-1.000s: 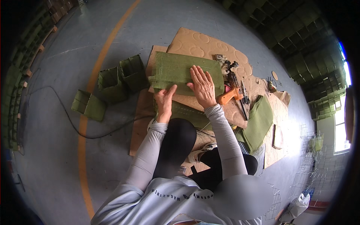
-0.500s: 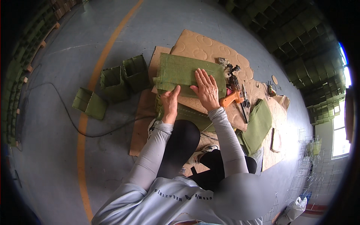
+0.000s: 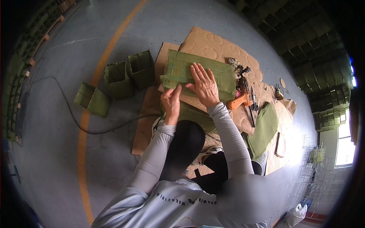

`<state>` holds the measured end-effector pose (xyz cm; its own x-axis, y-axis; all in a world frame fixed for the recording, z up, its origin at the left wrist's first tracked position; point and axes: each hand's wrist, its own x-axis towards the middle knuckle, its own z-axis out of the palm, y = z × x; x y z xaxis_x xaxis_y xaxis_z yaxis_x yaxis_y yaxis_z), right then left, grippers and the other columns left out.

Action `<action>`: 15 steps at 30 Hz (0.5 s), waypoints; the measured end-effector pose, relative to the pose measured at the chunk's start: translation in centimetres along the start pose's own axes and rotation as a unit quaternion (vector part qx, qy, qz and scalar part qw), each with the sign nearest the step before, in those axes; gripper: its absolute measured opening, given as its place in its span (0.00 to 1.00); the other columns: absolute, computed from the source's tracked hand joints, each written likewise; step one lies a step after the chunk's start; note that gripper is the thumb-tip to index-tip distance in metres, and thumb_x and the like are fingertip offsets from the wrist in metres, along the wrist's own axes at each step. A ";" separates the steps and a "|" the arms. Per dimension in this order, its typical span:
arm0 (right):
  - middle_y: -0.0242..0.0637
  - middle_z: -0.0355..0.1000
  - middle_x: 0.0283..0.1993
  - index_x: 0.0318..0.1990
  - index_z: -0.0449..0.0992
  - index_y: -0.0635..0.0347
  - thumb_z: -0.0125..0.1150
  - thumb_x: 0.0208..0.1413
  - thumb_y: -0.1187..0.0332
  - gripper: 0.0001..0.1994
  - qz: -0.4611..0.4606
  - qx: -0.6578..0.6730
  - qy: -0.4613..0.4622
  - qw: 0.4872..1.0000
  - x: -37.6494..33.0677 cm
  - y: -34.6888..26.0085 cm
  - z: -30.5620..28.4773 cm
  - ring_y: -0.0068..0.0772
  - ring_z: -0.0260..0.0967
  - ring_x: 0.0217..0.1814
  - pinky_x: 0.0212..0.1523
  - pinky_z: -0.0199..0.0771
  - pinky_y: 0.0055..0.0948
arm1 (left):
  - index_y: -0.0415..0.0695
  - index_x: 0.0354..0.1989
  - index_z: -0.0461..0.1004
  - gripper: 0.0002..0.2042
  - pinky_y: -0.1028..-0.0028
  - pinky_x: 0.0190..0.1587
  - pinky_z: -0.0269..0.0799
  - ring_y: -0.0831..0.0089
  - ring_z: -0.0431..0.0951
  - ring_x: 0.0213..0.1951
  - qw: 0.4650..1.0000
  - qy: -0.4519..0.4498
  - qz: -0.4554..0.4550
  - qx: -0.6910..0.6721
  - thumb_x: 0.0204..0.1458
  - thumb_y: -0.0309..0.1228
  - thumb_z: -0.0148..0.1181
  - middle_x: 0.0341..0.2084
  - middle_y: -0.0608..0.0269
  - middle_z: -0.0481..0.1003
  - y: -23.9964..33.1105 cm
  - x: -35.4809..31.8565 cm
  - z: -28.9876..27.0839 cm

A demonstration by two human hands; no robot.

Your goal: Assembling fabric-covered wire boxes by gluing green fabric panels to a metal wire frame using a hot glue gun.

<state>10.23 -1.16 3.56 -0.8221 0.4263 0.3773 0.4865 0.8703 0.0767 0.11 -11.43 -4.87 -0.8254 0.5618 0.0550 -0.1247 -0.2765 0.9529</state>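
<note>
Green fabric piece (image 3: 181, 70) over the cardboard (image 3: 201, 39)

Right hand (image 3: 205, 88) is lying flat on top, fingers straight, not gripping. Left hand (image 3: 172, 102) is half curled, thumb at the near edge, honestly can't tell if it's pinching. Orange-handled tool (image 3: 238, 101) is just off the right end.

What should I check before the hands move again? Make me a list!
1. Right hand flat on the green piece: ok, fingers stretched out.
2. Left hand at the piece's near edge: ok, thumb against it.
3. Piece's left edge neat: not ok, it looks frayed.
4. Scissors away from both hands: ok, lying to the right.
5. Orange tool cool: cannot tell, heat doesn't show.
6. Green boxes out of the hands' way: ok, off to the left.
</note>
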 end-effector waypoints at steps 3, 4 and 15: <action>0.40 0.56 0.74 0.70 0.58 0.61 0.51 0.58 0.40 0.40 0.008 0.003 -0.005 1.000 -0.3 0.2 0.0 0.39 0.49 0.77 0.73 0.49 0.50 | 0.36 0.17 0.67 0.22 0.76 0.25 0.53 0.85 0.57 0.23 0.999 0.012 -0.031 -0.020 0.56 0.38 0.67 0.16 0.77 0.63 0.2 0.0 0.5; 0.40 0.56 0.74 0.70 0.58 0.61 0.51 0.58 0.40 0.41 0.009 -0.002 -0.001 1.000 -0.3 0.1 0.2 0.39 0.49 0.77 0.73 0.49 0.49 | 0.35 0.18 0.69 0.21 0.76 0.25 0.53 0.86 0.58 0.23 0.999 0.016 -0.038 -0.026 0.56 0.38 0.67 0.16 0.77 0.64 0.4 0.1 0.5; 0.41 0.56 0.74 0.71 0.57 0.61 0.53 0.59 0.43 0.40 0.020 0.007 -0.007 1.000 -0.2 -0.3 -0.4 0.40 0.49 0.77 0.73 0.49 0.49 | 0.33 0.22 0.72 0.20 0.76 0.26 0.55 0.86 0.59 0.23 0.998 -0.006 0.038 0.040 0.58 0.37 0.66 0.15 0.75 0.65 1.6 0.8 -0.8</action>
<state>10.37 -1.57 3.88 -0.8057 0.4647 0.3674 0.5158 0.8553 0.0492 -1.22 -12.01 -3.54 -0.8243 0.5507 0.1314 -0.0164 -0.2552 0.9668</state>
